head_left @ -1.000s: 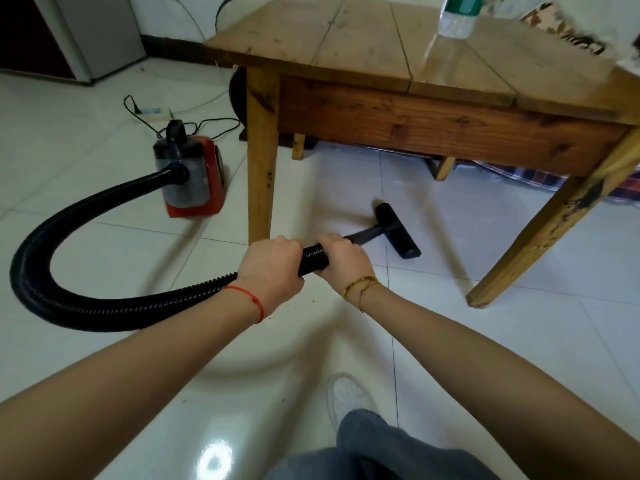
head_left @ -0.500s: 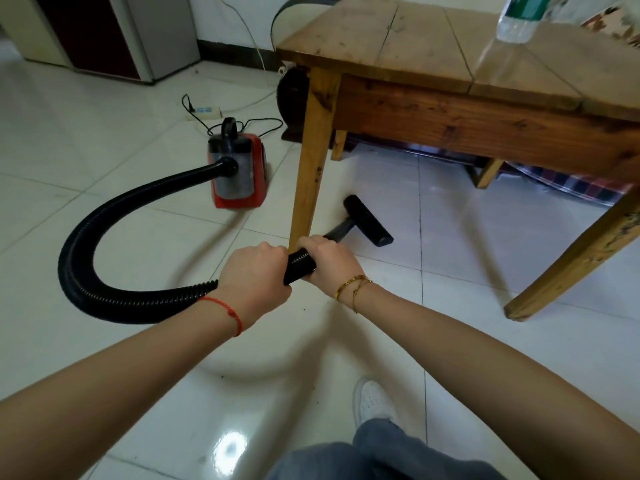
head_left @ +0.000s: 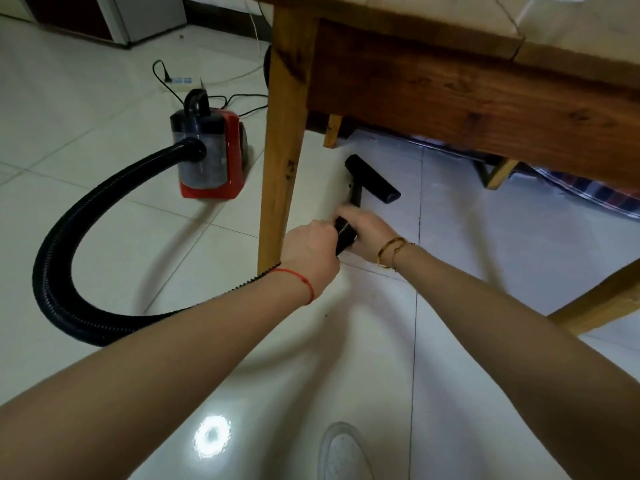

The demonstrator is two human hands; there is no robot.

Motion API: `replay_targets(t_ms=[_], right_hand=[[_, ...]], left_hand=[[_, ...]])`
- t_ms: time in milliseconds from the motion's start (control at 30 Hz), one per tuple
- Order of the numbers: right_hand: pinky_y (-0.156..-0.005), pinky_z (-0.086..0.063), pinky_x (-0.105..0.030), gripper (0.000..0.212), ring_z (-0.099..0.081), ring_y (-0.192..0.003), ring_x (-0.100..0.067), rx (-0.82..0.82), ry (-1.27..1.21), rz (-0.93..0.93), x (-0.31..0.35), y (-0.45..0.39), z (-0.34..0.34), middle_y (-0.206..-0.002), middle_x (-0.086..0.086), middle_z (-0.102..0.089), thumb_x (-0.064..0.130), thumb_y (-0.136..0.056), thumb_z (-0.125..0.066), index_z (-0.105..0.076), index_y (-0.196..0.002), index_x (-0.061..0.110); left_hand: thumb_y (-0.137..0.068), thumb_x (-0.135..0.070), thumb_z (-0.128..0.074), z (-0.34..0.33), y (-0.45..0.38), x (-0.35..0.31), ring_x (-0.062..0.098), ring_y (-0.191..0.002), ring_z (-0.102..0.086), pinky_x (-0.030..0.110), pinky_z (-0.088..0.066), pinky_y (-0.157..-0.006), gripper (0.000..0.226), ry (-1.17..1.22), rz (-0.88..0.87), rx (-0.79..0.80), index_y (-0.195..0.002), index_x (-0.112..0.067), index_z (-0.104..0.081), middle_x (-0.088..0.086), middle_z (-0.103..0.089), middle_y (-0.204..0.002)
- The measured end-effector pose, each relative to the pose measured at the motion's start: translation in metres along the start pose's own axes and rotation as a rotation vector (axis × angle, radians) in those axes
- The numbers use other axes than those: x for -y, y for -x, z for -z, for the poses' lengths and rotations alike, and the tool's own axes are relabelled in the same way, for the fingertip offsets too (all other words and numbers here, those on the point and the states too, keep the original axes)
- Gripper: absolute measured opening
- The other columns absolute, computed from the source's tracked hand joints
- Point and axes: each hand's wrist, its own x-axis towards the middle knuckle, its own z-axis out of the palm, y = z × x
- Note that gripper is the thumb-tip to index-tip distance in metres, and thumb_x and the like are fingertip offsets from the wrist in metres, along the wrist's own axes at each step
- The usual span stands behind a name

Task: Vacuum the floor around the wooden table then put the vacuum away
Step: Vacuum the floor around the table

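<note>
Since prev frame: view has closed in and dropped; near desk leg (head_left: 282,133) now sits just left of both hands, and floor nozzle (head_left: 372,179) has swung to lie under the desk (head_left: 467,95) edge, just right of that leg. Left hand (head_left: 311,252) curled round the black hose (head_left: 69,244) at its wand end; right hand (head_left: 367,233) gripping the wand just ahead of it, fingers blurred w/ motion but wrapped on tube. Hands nearly touching, wand piece (head_left: 346,235) showing between them. Nozzle flat on white tile floor (head_left: 485,271), angled approx diagonal to grout line. Red canister (head_left: 209,157) stands on floor left of leg, well apart from nozzle; hose loops wide to the left and back toward the hands. Power cord runs from behind canister to a strip (head_left: 180,82) near the wall. Step in hand (judgement): sweeping under-desk strip by the near leg; vacuuming mid-way, put-away not begun. To do it well: keep nozzle sole flat, short overlapping strokes parallel to leg line, work round leg base w/o knocking it. Watch hose slack, it passes close behind the leg & could snag. Risk: tugging canister over if reach extends further under desk.
</note>
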Motion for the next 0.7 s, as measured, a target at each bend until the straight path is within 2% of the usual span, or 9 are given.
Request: replay_targets(t_ms=[67, 133, 200, 300, 433, 600, 700], right_hand=[[-0.075, -0.034, -0.022, 0.027, -0.055, -0.097, -0.03, 0.006, -0.006, -0.052, -0.024, -0.017, 0.008, -0.106, -0.016, -0.056, 0.001, -0.08, -0.063, -0.053, -0.105, 0.0], [-0.078, -0.039, -0.028, 0.029, -0.056, -0.097, -0.03, 0.038, 0.04, -0.125, -0.044, -0.033, 0.016, -0.108, -0.015, -0.057, 0.007, -0.084, -0.06, -0.052, -0.111, 0.003], [-0.073, -0.041, -0.031, 0.023, -0.055, -0.088, -0.027, 0.06, 0.048, -0.171, -0.063, -0.049, 0.021, -0.101, -0.012, -0.058, 0.018, -0.088, -0.057, -0.051, -0.107, 0.005], [-0.071, -0.04, -0.033, 0.025, -0.053, -0.084, -0.023, 0.043, 0.048, -0.184, -0.085, -0.067, 0.026, -0.093, -0.009, -0.054, 0.019, -0.091, -0.055, -0.05, -0.107, 0.0], [-0.071, -0.039, -0.034, 0.025, -0.051, -0.082, -0.021, 0.005, 0.058, -0.233, -0.108, -0.078, 0.031, -0.089, -0.006, -0.052, 0.017, -0.09, -0.056, -0.05, -0.108, -0.001], [-0.07, -0.04, -0.035, 0.024, -0.052, -0.079, -0.024, -0.057, 0.067, -0.276, -0.127, -0.077, 0.036, -0.087, -0.007, -0.052, 0.015, -0.089, -0.056, -0.05, -0.108, 0.002], [-0.071, -0.046, -0.039, 0.024, -0.057, -0.081, -0.027, -0.085, 0.089, -0.318, -0.133, -0.065, 0.038, -0.089, -0.007, -0.055, 0.017, -0.089, -0.055, -0.05, -0.109, 0.005]], left_hand=[[-0.09, -0.014, -0.056, -0.01, -0.031, -0.012, 0.024, -0.092, -0.063, 0.028, -0.038, -0.065, 0.023, 0.005, 0.008, -0.012, -0.112, -0.012, -0.056, 0.006, -0.061, -0.105], [-0.09, -0.012, -0.056, -0.019, -0.06, -0.023, 0.025, -0.097, -0.062, 0.028, -0.037, -0.067, 0.026, -0.006, 0.022, -0.025, -0.117, -0.011, -0.057, 0.007, -0.061, -0.11], [-0.092, -0.012, -0.055, -0.027, -0.086, -0.03, 0.025, -0.102, -0.062, 0.028, -0.038, -0.068, 0.028, -0.017, 0.024, -0.042, -0.119, -0.011, -0.057, 0.007, -0.06, -0.114], [-0.092, -0.013, -0.053, -0.035, -0.117, -0.038, 0.025, -0.107, -0.06, 0.028, -0.043, -0.076, 0.029, -0.041, 0.003, -0.08, -0.121, -0.01, -0.055, 0.007, -0.059, -0.119], [-0.091, -0.015, -0.055, -0.042, -0.146, -0.049, 0.023, -0.104, -0.061, 0.026, -0.036, -0.071, 0.03, -0.043, -0.012, -0.077, -0.121, -0.011, -0.054, 0.004, -0.059, -0.116], [-0.09, -0.015, -0.058, -0.043, -0.162, -0.063, 0.021, -0.1, -0.062, 0.025, -0.037, -0.07, 0.027, -0.055, -0.042, -0.082, -0.117, -0.012, -0.056, 0.003, -0.062, -0.111], [-0.091, -0.015, -0.057, -0.043, -0.16, -0.074, 0.019, -0.098, -0.062, 0.025, -0.038, -0.07, 0.026, -0.047, -0.078, -0.092, -0.117, -0.013, -0.056, 0.002, -0.061, -0.11]])
